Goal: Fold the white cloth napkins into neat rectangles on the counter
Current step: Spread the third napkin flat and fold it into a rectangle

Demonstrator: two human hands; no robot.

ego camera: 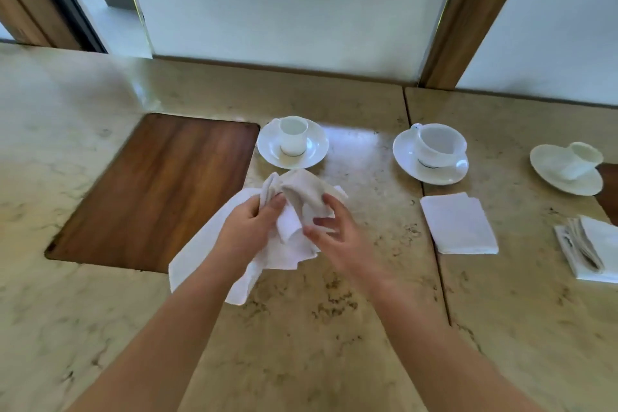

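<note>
Counter (301,328) lying bare and open toward the near edge. Napkin (207,254) lying crumpled mid-counter, running near-left to far-right, overlapping wooden inlay (157,191), far end bunching upward. Left hand (249,224) pinching the bunched end; right hand (334,231) loosely gripping hanging folds.

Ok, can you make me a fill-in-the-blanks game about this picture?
1. Both hands hold a crumpled white ____ over the counter.
2. Each cup stands on a ____.
3. There are ____ cups.
4. The inset panel left of the hands is made of ____.

Missing words: napkin, saucer, three, wood.
</note>
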